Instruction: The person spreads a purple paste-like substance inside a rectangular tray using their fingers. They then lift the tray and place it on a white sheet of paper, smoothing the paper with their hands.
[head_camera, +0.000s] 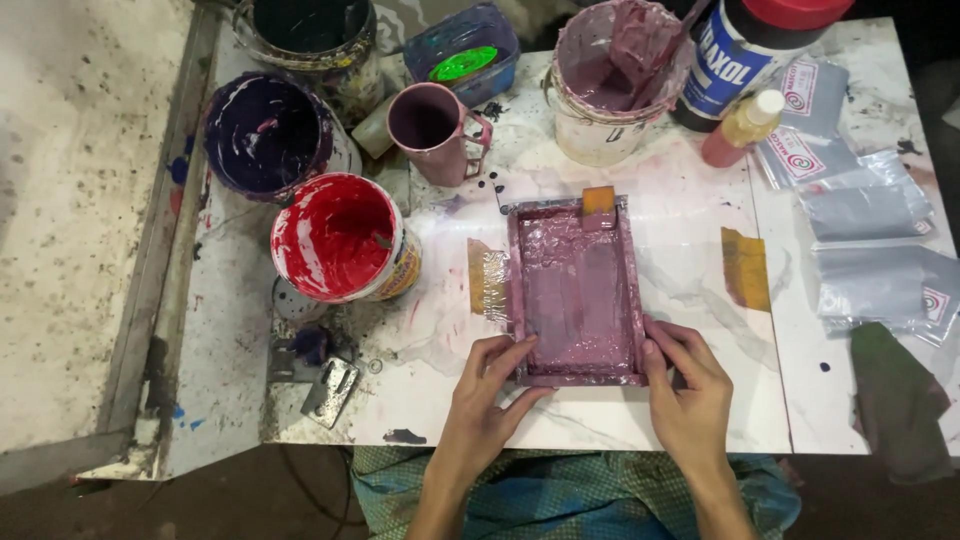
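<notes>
— Resting flat on the white marbled table (620, 420), near its front edge: a small rectangular screen frame (577, 290), coated all over in mauve-pink ink. Left hand (490, 395) pressed on the near left corner, fingers spread and laid flat, not clenched. Right hand (690, 385) curled round the near right corner, thumb against the frame's side.

— Handling?

— Probably light and stiff at the rim, but slick with wet ink — likely to slip or smear. Best taken by the outer side rails, as now; the middle looks like thin mesh, better left untouched. Small orange block (599, 201) sitting at the far end, could slide off if tilted.

— Further out?

— Strip of clear tape (488, 280) just beside the left rail. Red paint tub (340, 238) to the left, pink mug (432, 125) and a pink-smeared bucket (610, 90) beyond, grey pouches (870, 220) well to the right.

— Hard to tell?

— Underside of the frame hidden. Bottle (740, 40) cut off at the top edge. Small metal piece (330, 388) at the left corner — unclear what kind.
</notes>
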